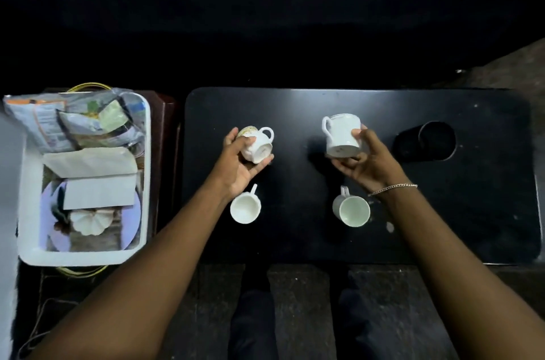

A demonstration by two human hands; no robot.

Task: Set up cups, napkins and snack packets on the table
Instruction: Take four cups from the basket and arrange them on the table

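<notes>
At mid-frame the left hand (239,165) grips a small white cup (257,144) tipped on its side, while the right hand (364,163) holds a taller white mug (342,137) — both above the black table (472,212). Lower down, two more white cups (245,208) (351,209) stand upright on it. At left, a white tray (25,212) holds snack packets (73,121) and folded napkins (97,180).
</notes>
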